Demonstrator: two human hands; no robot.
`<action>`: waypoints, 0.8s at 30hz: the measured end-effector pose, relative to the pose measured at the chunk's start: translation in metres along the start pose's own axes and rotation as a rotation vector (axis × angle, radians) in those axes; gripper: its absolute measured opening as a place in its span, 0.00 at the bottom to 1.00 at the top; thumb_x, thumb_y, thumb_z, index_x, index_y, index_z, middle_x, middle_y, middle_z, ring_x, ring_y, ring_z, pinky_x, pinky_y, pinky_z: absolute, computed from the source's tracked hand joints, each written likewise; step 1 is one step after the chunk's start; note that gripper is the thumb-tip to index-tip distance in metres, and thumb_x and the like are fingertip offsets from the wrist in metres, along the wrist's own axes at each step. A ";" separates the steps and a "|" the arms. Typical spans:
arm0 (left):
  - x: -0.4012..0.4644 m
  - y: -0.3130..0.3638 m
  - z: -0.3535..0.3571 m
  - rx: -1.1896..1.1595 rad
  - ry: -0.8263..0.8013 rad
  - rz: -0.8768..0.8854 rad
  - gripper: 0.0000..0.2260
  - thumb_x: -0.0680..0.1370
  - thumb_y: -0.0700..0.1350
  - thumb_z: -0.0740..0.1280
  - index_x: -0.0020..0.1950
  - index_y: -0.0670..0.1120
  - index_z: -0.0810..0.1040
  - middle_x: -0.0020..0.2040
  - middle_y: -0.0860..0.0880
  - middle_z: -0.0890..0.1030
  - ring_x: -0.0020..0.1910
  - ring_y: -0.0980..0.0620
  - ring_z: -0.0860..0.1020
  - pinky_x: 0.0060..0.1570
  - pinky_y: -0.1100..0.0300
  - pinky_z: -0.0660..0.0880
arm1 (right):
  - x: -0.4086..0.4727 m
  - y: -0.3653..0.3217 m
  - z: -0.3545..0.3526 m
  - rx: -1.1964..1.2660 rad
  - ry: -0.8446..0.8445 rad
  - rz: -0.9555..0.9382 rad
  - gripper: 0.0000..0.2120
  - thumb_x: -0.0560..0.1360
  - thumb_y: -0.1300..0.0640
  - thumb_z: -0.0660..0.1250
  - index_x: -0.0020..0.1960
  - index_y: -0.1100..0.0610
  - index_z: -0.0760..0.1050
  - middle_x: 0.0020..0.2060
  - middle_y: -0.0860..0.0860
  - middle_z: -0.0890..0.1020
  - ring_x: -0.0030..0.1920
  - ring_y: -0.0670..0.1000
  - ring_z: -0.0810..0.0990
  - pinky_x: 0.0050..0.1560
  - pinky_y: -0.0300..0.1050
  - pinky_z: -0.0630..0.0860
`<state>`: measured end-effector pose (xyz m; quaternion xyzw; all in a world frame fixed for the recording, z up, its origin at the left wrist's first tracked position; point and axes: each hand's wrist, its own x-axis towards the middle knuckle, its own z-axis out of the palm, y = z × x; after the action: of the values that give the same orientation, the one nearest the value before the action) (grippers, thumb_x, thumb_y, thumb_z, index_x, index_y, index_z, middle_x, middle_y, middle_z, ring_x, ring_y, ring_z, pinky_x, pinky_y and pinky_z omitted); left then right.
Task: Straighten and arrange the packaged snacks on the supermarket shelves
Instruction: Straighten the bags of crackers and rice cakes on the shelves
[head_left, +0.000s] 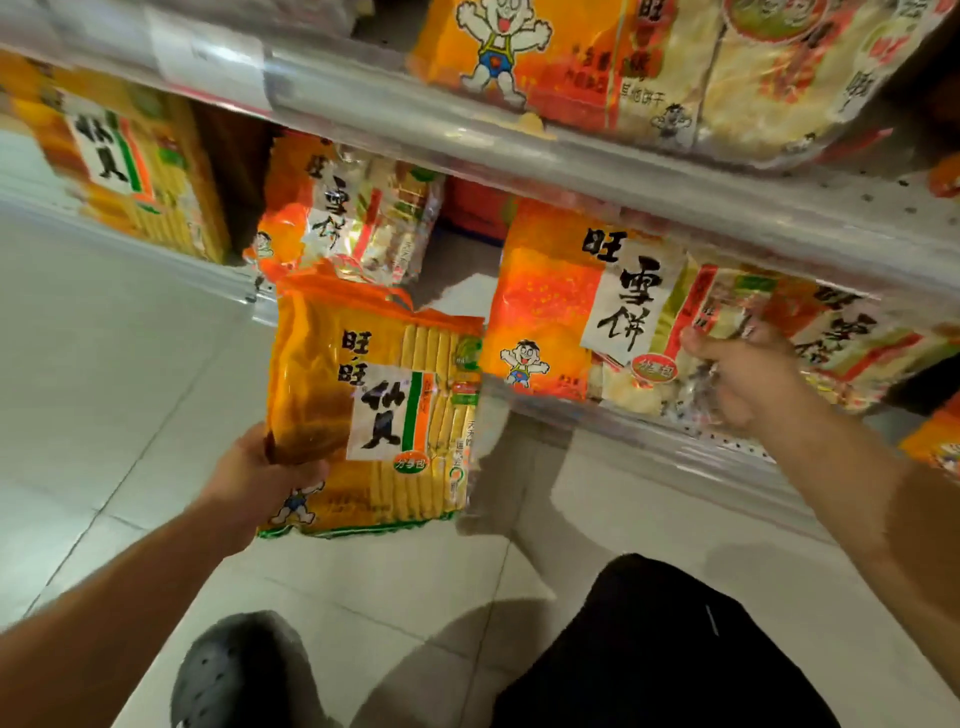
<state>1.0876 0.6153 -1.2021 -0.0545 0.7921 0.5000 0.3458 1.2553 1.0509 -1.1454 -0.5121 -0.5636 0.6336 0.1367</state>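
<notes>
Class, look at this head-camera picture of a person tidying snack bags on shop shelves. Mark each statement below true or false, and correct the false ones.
1. The left hand holds a yellow-orange plastic bag of rice crackers with a green stripe on its label. True.
2. That bag is standing on the shelf. False: it is held in the air in front of the shelf, over the pale tiled floor.
3. The right hand hangs idle at the person's side. False: it grips an orange and clear snack bag with a white label on the metal shelf.
4. A black perforated shoe shows at the bottom. True.
5. The shelf above is bare. False: more orange bags stand there.
</notes>
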 end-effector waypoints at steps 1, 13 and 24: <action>-0.004 -0.006 -0.003 -0.016 0.019 0.000 0.18 0.67 0.34 0.76 0.51 0.51 0.79 0.42 0.50 0.86 0.41 0.46 0.85 0.39 0.54 0.79 | 0.007 -0.004 0.013 -0.009 0.016 0.018 0.22 0.66 0.57 0.77 0.57 0.52 0.74 0.50 0.52 0.83 0.48 0.55 0.81 0.40 0.50 0.76; -0.026 -0.042 -0.007 -0.274 0.130 -0.048 0.26 0.64 0.42 0.77 0.60 0.49 0.76 0.49 0.48 0.85 0.44 0.44 0.85 0.39 0.50 0.81 | 0.064 0.008 0.119 0.000 0.115 0.047 0.17 0.65 0.54 0.79 0.42 0.47 0.70 0.45 0.47 0.80 0.46 0.51 0.80 0.45 0.50 0.79; -0.011 -0.045 0.006 -0.236 0.035 -0.081 0.25 0.67 0.43 0.76 0.62 0.50 0.75 0.51 0.48 0.85 0.45 0.45 0.84 0.41 0.48 0.81 | 0.091 0.013 0.119 -0.108 0.033 0.191 0.16 0.69 0.53 0.75 0.54 0.58 0.77 0.55 0.53 0.80 0.54 0.57 0.79 0.57 0.57 0.76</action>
<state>1.1181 0.5958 -1.2311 -0.1354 0.7308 0.5744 0.3430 1.1248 1.0464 -1.2209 -0.5806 -0.5432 0.6038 0.0574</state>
